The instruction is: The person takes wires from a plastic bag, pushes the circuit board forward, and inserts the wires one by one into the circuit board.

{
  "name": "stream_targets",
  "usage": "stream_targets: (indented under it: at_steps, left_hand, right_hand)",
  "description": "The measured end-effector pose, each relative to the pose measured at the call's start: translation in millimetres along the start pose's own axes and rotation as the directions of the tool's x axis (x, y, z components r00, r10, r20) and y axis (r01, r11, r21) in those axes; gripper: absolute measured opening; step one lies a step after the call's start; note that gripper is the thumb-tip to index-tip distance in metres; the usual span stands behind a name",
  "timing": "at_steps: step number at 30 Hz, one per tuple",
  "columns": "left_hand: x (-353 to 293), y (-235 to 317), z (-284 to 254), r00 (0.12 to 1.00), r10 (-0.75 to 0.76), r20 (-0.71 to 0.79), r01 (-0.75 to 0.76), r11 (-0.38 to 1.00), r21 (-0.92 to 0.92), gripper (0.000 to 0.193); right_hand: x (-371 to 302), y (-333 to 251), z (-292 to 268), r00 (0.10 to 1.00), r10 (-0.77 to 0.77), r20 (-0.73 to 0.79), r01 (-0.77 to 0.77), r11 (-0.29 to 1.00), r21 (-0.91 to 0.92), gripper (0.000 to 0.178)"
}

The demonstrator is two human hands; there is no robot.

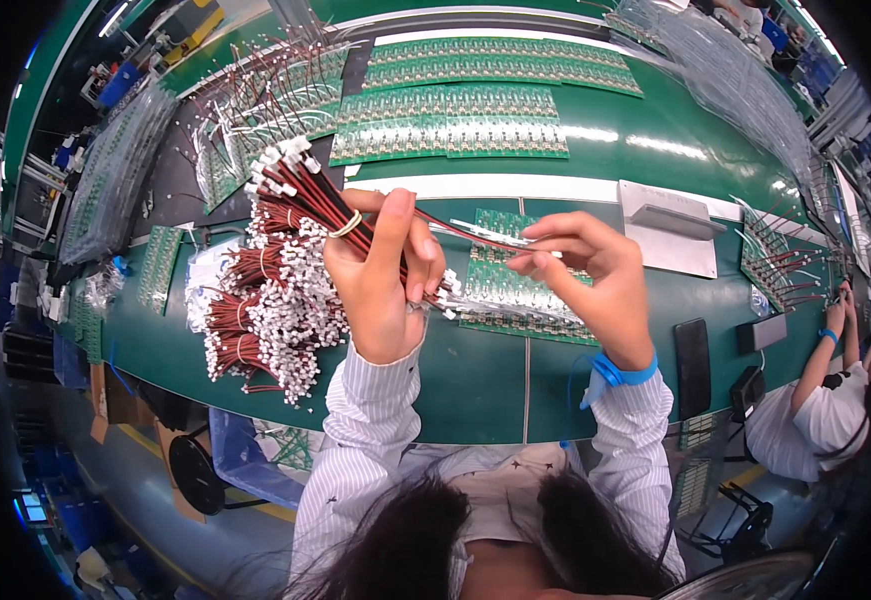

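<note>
Above a green workbench (455, 400), the left hand (379, 275) grasps a banded bundle of red-and-black wires (321, 200), its long axis slanting from far left to near right, while a slim lead (480, 238) stretches from beside that grip rightward to the right hand (595, 275), which pinches its tip; the lead's free end lies nearest the right hand, though whether one strand or several is held there is hard to tell. Thin, flexible-looking insulation ends in blocky white plastic connectors (293, 160); on the bench below lies a flat, rectangular green circuit-board panel (520, 292), and to the left tied cable bundles (273, 300) heap up past a pinstriped cloth sleeve (380, 395)
</note>
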State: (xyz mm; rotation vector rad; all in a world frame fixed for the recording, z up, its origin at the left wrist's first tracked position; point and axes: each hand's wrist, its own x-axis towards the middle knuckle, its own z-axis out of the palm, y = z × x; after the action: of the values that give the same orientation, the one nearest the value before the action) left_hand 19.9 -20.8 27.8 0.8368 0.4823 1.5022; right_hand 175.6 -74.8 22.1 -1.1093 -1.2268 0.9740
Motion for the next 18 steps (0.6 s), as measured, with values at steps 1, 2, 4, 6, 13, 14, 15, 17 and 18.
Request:
stream_targets:
  at_steps: [1, 2, 4, 6, 13, 14, 15, 17, 18]
  left_hand:
    - [0.0, 0.9, -0.2, 1.000, -0.003, -0.001, 0.003, 1.000, -0.005, 0.008]
    - [0.1, 2.2, -1.4, 0.999, -0.009, 0.041, 0.007, 0.999, 0.052, 0.010]
    - [-0.6, 2.6, -0.8, 0.995, -0.064, 0.075, 0.054, 0.990, 0.129, 0.014]
    - [-2.3, 3.4, 1.7, 0.993, -0.079, 0.086, 0.062, 0.980, 0.188, 0.014]
    - [2.6, 13.4, 1.2, 0.965, -0.156, 0.209, 0.111, 0.971, 0.212, 0.023]
    - [2.7, 16.8, -0.7, 0.966, -0.146, 0.214, 0.106, 0.976, 0.189, 0.022]
    - [3.6, 19.7, -1.6, 0.966, -0.133, 0.221, 0.098, 0.982, 0.161, 0.022]
    - [1.2, 30.0, -5.4, 0.963, -0.117, 0.241, 0.090, 0.988, 0.123, 0.022]
    - [0.0, 32.6, -5.9, 0.957, -0.101, 0.274, 0.081, 0.993, 0.083, 0.022]
  right_hand:
    - [0.3, 2.6, 0.1, 1.000, 0.002, -0.002, -0.002, 1.000, -0.005, 0.008]
    - [0.4, 9.5, 0.4, 0.997, -0.043, 0.070, 0.052, 0.990, -0.132, 0.007]
    - [2.2, 21.9, 0.1, 0.970, -0.153, 0.191, 0.209, 0.923, -0.322, 0.007]
    - [1.5, 22.0, 0.7, 0.959, -0.167, 0.229, 0.249, 0.883, -0.399, 0.007]
    - [0.3, 24.7, 0.9, 0.987, 0.027, 0.160, 0.012, 0.971, -0.238, 0.006]
    - [0.8, 26.5, -2.7, 0.989, 0.063, 0.133, -0.033, 0.976, -0.214, 0.008]
    - [1.6, 29.8, -6.7, 0.989, 0.067, 0.129, -0.037, 0.975, -0.219, 0.008]
    - [3.4, 42.7, -9.4, 0.997, 0.068, 0.045, -0.052, 0.953, -0.297, 0.010]
    - [4.5, 59.0, -13.3, 0.997, 0.055, 0.052, -0.037, 0.952, -0.304, 0.011]
